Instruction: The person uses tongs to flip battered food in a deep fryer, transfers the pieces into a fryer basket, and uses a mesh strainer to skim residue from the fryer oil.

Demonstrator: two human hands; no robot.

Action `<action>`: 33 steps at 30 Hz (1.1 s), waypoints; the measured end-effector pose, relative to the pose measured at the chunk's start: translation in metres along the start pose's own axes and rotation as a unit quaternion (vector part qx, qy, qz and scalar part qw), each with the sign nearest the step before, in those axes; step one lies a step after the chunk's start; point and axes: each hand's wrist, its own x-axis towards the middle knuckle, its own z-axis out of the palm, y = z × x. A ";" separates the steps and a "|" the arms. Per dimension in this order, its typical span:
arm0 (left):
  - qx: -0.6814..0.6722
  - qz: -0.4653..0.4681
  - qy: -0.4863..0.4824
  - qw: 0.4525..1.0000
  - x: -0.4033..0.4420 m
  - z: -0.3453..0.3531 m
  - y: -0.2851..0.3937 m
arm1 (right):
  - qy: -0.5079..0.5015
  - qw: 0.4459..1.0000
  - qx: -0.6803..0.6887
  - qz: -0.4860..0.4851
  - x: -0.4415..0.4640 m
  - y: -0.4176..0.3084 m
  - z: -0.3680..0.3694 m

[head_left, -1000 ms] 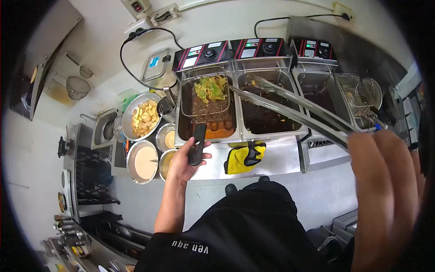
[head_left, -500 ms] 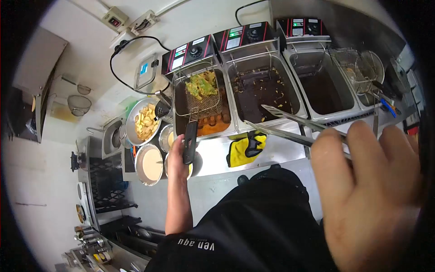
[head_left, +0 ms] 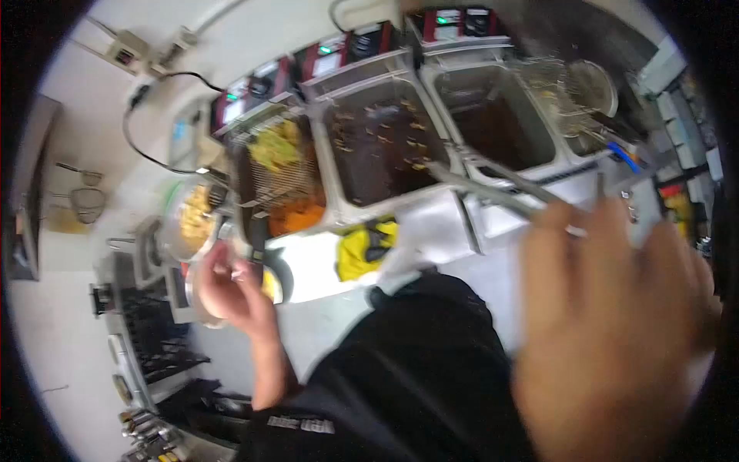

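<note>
Pale kitchen wall [head_left: 265, 35] stands behind a shiny metal counter [head_left: 439, 227]. Nearest to the camera is the right hand [head_left: 612, 308], large and blurred, with its fingers closed around metal tongs [head_left: 493, 194]. Two arms of the tongs are a little apart, and their tips point away from the person, near the rims of the middle and right fryers. Below, the person wears a black shirt [head_left: 400, 377] with small white letters.

Left hand [head_left: 235, 292] is beside the lower end of a black handle [head_left: 259, 240], with its fingers bent. Because of the blur, I cannot tell whether this hand is open or grips something. On the counter between the two hands lies a yellow and black cloth [head_left: 356, 254].

Beyond it, the handle leads to a wire basket [head_left: 286, 185], which is at the left fryer [head_left: 332, 212]. Green-yellow fried food [head_left: 275, 148] lies in the basket, and orange food [head_left: 299, 215] is seen in front of it. To the left, a bowl [head_left: 171, 225] holds pale pieces. Dark oil with small crumbs fills the middle fryer [head_left: 400, 191]; the right fryer [head_left: 477, 85] also has dark oil.
</note>
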 end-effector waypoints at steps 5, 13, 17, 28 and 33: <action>0.013 0.043 -0.040 0.998 0.006 0.025 0.011 | -0.043 0.995 -0.039 0.078 0.014 0.024 0.027; -0.062 0.047 -0.009 0.997 0.083 0.075 0.039 | -0.054 0.978 0.005 0.202 0.003 0.103 0.130; -0.081 0.322 0.036 0.943 0.148 0.071 0.094 | -0.072 0.952 0.107 0.279 -0.036 0.139 0.186; -0.155 0.561 -0.229 0.780 0.157 0.070 0.205 | -0.016 0.919 0.100 0.381 -0.066 0.187 0.253; -0.178 0.564 -0.226 0.774 0.148 0.090 0.210 | -0.083 0.897 0.177 0.397 -0.085 0.172 0.240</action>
